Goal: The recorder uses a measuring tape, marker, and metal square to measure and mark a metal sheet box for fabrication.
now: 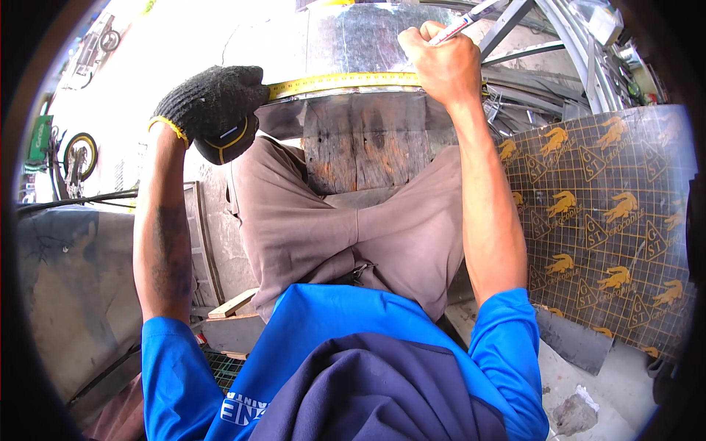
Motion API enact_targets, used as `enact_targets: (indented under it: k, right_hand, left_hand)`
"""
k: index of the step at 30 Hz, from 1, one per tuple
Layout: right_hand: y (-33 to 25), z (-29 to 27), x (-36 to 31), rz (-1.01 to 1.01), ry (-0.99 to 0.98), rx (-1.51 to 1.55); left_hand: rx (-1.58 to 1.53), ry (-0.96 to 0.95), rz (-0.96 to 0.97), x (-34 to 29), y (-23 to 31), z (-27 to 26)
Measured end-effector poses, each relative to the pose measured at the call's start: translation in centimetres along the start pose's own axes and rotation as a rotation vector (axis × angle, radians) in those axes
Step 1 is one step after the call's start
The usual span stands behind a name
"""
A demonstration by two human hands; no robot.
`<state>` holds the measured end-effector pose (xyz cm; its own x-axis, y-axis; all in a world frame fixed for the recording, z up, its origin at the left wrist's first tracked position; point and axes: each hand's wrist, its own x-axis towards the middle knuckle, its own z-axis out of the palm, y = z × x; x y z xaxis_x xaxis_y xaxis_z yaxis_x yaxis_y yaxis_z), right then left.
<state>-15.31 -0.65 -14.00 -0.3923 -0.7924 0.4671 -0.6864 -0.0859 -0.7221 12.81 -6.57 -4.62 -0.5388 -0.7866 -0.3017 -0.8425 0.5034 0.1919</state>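
Observation:
My left hand [220,103], in a black knit glove with a yellow cuff, is closed around the black case of a tape measure [229,141]. Its yellow blade [346,82] runs out to the right along the near edge of a shiny metal sheet [323,44]. The blade passes behind my right hand [445,62], which is bare and pinches a white marker pen [465,22]. That hand rests at the sheet's right part, its fingers hiding the marker's tip. Below the edge is a worn wooden block [360,143] between my knees.
Metal bars and frames [573,51] crowd the far right. A dark board with yellow grid lines [603,220] leans at my right. To my left stands a large grey panel [81,287]. A bicycle-like vehicle [77,158] is farther left. A small wood strip [234,303] lies beside my leg.

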Motion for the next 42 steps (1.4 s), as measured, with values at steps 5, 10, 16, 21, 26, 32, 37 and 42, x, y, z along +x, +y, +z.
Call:
enact_targets:
  k: [5,10,16,21,26,32,37,42]
  right_hand:
    - [0.1,0.2,0.1,0.000,0.006,-0.004]
    - [-0.2,0.2,0.1,-0.001,0.001,0.010]
    - [0.2,0.2,0.1,0.008,-0.008,-0.014]
    - [0.0,0.2,0.1,-0.002,-0.006,-0.005]
    - [0.0,0.2,0.1,0.003,-0.002,-0.036]
    - [-0.1,0.2,0.1,-0.008,-0.001,-0.031]
    - [0.1,0.2,0.0,-0.019,0.005,0.028]
    - [-0.2,0.1,0.0,0.017,-0.001,-0.012]
  left_hand:
    - [0.021,0.029,0.211,1.3,-2.7,0.4]
    - [0.338,0.064,0.446,3.4,-6.7,2.1]
    - [0.321,0.060,0.437,3.6,-5.8,2.4]
    - [0.314,0.061,0.423,3.3,-6.2,2.3]
    - [0.302,0.054,0.411,3.7,-5.9,2.1]
    - [0.286,0.051,0.395,3.7,-6.0,1.9]
    - [0.275,0.050,0.384,3.5,-5.5,2.1]
    - [0.263,0.050,0.364,2.9,-5.2,2.2]
